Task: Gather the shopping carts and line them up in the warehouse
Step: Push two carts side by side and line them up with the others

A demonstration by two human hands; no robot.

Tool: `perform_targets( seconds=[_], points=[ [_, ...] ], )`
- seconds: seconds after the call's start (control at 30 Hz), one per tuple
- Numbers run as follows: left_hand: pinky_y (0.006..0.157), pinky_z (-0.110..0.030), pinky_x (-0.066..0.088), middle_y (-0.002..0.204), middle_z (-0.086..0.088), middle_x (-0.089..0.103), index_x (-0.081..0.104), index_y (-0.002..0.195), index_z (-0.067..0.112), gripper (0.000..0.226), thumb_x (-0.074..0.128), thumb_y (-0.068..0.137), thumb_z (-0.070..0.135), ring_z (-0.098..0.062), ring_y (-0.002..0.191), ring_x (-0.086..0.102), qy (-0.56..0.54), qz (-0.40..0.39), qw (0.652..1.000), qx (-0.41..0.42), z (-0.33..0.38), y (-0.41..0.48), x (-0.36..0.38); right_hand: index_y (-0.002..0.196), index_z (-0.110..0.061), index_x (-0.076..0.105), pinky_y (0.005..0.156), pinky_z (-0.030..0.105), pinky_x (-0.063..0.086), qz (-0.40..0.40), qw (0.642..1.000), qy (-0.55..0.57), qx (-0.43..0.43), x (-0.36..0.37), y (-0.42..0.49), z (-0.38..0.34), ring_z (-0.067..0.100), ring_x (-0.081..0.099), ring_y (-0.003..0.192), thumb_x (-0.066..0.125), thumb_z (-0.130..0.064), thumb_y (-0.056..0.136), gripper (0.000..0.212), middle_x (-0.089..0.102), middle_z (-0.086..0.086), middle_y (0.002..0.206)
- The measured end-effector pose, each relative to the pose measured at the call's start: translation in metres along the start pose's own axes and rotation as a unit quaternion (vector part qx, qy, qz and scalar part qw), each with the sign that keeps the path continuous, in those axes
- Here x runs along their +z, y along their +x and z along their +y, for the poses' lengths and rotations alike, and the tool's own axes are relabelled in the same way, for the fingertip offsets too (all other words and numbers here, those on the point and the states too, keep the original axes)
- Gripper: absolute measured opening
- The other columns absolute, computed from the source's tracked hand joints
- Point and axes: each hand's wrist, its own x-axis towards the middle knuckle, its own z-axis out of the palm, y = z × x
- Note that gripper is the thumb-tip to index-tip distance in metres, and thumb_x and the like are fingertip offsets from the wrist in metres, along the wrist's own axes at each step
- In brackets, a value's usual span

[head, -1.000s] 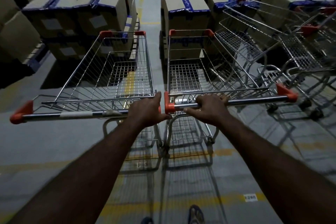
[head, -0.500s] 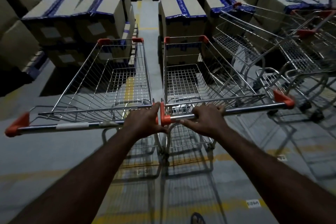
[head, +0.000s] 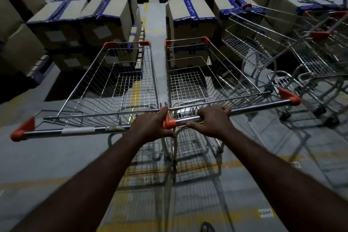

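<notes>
The left hand (head: 152, 126) is closed around the inner end of the left cart's handle bar (head: 75, 131), beside that bar's orange end cap. The right hand (head: 211, 119) is wrapped over the right cart's handle bar (head: 259, 106), just outboard of its own inner orange cap (head: 168, 123). The two grips sit close together, with the caps between them nearly touching.

Ahead of the left grip lies the left cart (head: 116, 81); ahead of the right grip lies the right cart (head: 203, 77). Both baskets are empty and run side by side. Further to the right of the right grip, more carts (head: 263, 39) stand in a loose group. Stacked cardboard boxes (head: 105, 18) flank the aisle beyond both baskets.

Judged step: steering the pair toward the parked group. Because each grip sits at one end of its bar, each cart tends to swing about that end. Apply equal forward force with both wrists, keep the inner rims parallel, and advance slowly so the front corners clear the boxes.
</notes>
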Motion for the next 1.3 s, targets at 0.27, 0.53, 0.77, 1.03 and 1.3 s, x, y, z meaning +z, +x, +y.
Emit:
perform_targets(
  seconds=[0.27, 0.53, 0.77, 1.03, 1.3],
  points=[
    [0.077, -0.037, 0.055, 0.106, -0.003, 0.070, 0.033, 0.136, 0.033, 0.086, 0.071, 0.069, 0.071, -0.025, 0.083, 0.064, -0.010, 0.020, 1.000, 0.016, -0.006, 0.005, 0.002, 0.081, -0.031, 0.056, 0.088, 0.040, 0.021, -0.030, 0.999, -0.001, 0.021, -0.008, 0.003, -0.006, 0.018, 0.050, 0.092, 0.046, -0.084, 0.077, 0.054, 0.059, -0.009, 0.081],
    [0.083, -0.039, 0.054, 0.118, -0.005, 0.069, 0.019, 0.149, 0.039, 0.093, 0.061, 0.074, 0.076, -0.029, 0.096, 0.066, 0.023, 0.017, 1.000, 0.013, -0.013, -0.005, 0.016, 0.082, -0.030, 0.060, 0.093, 0.044, 0.023, -0.026, 0.999, -0.021, 0.040, 0.002, -0.014, -0.015, 0.017, 0.048, 0.087, 0.045, -0.085, 0.076, 0.058, 0.058, -0.010, 0.079],
    [0.082, -0.035, 0.051, 0.119, 0.001, 0.069, 0.035, 0.140, 0.050, 0.072, 0.065, 0.078, 0.070, -0.024, 0.099, 0.065, 0.014, 0.027, 1.000, 0.000, -0.009, 0.002, 0.012, 0.102, -0.030, 0.060, 0.104, 0.048, 0.032, -0.107, 0.994, 0.034, 0.017, -0.013, -0.008, -0.006, 0.016, 0.056, 0.094, 0.052, -0.079, 0.080, 0.055, 0.063, -0.008, 0.093],
    [0.083, -0.038, 0.053, 0.114, 0.001, 0.070, 0.038, 0.135, 0.046, 0.064, 0.066, 0.080, 0.065, -0.024, 0.094, 0.065, 0.007, 0.010, 1.000, -0.003, -0.005, 0.006, 0.009, 0.117, -0.031, 0.060, 0.114, 0.066, 0.009, -0.099, 0.993, -0.051, 0.048, -0.033, -0.025, 0.063, 0.026, 0.054, 0.124, 0.040, -0.077, 0.086, 0.059, 0.065, 0.002, 0.122],
    [0.089, -0.055, 0.048, 0.118, -0.006, 0.061, 0.041, 0.122, 0.040, 0.058, 0.073, 0.078, 0.057, -0.030, 0.105, 0.058, 0.028, 0.055, 0.997, -0.056, 0.018, 0.003, 0.016, 0.140, -0.034, 0.044, 0.111, 0.072, -0.008, -0.069, 0.989, -0.082, 0.107, -0.021, -0.031, 0.054, 0.038, 0.009, 0.150, 0.024, -0.084, 0.083, 0.078, 0.025, 0.013, 0.160]
  ],
)
